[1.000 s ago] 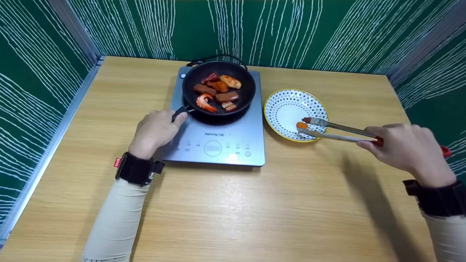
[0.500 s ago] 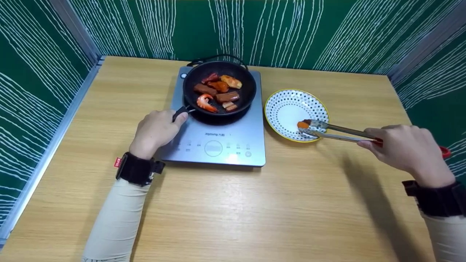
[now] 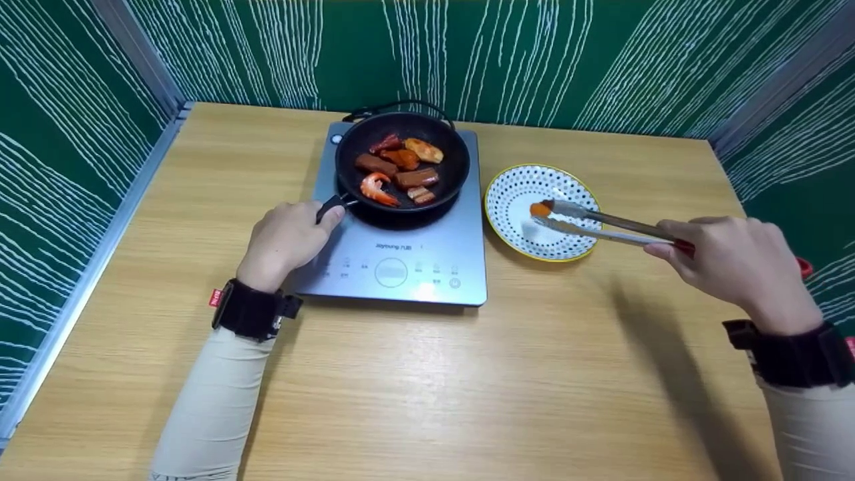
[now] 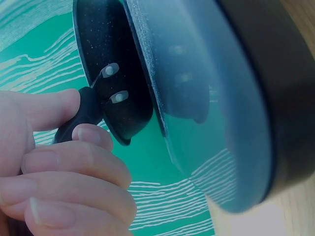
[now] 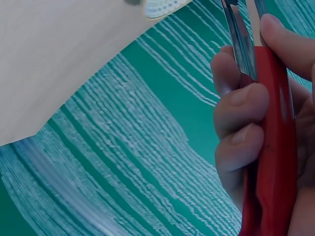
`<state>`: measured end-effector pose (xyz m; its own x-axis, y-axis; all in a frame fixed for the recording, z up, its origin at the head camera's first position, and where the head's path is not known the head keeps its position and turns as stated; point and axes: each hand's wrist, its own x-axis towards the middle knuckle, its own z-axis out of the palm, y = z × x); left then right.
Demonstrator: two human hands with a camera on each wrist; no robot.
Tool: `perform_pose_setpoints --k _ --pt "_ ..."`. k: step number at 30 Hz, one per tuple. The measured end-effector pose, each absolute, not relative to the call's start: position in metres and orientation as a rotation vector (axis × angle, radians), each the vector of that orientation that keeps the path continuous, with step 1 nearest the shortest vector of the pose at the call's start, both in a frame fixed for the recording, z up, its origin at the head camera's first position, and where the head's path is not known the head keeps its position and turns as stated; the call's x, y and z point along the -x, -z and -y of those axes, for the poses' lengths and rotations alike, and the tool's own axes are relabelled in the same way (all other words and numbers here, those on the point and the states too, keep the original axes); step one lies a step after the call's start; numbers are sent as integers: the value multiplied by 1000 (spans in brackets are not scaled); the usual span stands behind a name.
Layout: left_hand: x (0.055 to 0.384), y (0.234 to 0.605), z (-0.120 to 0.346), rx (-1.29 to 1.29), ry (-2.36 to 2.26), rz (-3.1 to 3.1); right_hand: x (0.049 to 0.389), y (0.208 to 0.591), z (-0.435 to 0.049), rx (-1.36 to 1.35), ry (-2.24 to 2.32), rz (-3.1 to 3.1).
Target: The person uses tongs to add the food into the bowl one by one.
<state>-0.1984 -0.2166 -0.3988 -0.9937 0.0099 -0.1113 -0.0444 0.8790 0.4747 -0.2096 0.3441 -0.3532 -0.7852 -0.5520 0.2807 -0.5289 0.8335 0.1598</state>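
Note:
My left hand (image 3: 286,237) grips the black handle (image 4: 84,109) of a frying pan (image 3: 446,184), which sits on the induction cooker. In the pan lie a shrimp (image 3: 378,189), brown sausage-like pieces (image 3: 417,178) and several other bits of food. With its fingers curled round the red grips, my right hand (image 3: 728,260) holds metal tongs (image 3: 621,224). Between the tong tips is a small orange piece of food (image 3: 540,210), over a dotted plate (image 3: 511,194) with a yellow rim. Whether that piece touches the plate I cannot tell.
The silver induction cooker (image 3: 434,267) stands on a wooden table (image 3: 414,387), left of the plate. Its black cord (image 3: 407,102) loops behind the pan. Green walls with white streaks (image 3: 507,60) enclose the table at the back and sides.
The tongs have closed on the orange piece and moved up and left over the plate with it. My right hand shifted left too; the left hand and pan stay put.

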Motion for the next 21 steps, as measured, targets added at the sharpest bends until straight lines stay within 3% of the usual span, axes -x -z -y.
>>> perform_pose_setpoints --k 21 --pt "198 399 217 29 -735 -2944 242 315 -223 -997 -94 2557"
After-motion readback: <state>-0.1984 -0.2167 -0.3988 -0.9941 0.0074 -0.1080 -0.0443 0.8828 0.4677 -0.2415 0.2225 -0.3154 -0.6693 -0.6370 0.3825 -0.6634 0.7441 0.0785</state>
